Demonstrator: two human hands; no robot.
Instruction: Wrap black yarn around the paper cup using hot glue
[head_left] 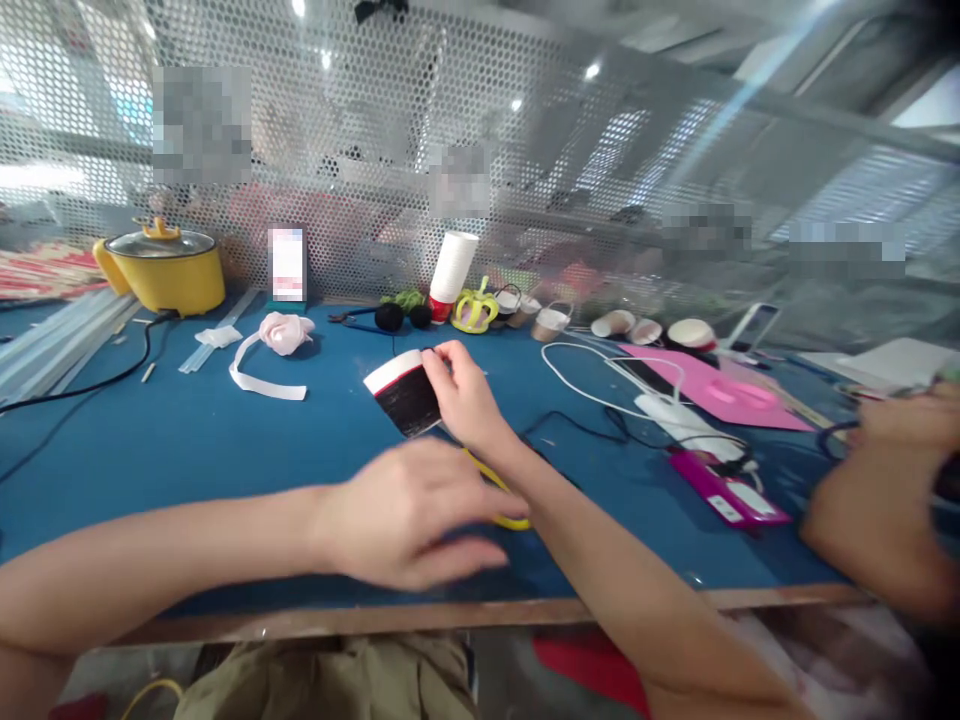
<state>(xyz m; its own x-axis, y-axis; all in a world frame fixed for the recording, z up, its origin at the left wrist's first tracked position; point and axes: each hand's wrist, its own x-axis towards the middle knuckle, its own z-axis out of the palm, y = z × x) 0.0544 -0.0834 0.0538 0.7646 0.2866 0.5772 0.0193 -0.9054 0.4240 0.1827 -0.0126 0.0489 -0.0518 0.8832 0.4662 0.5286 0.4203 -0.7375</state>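
Note:
My right hand pinches a paper cup by its edge, thumb and fingers closed on it above the table. The cup is tilted, with a white band, a thin red line and a black painted-looking part. Nearer to me, my left hand hovers palm down, slightly blurred, its fingers stretched out towards my right forearm. Nothing shows in it. A yellow loop lies beside its fingers, partly hidden by the hand and forearm, so I cannot tell what it belongs to.
On the blue table, a pale ribbon roll and a yellow electric pot stand left. Stacked white cups and small paper buckets line the mesh screen. Cables, a pink sheet and another person's arm are right.

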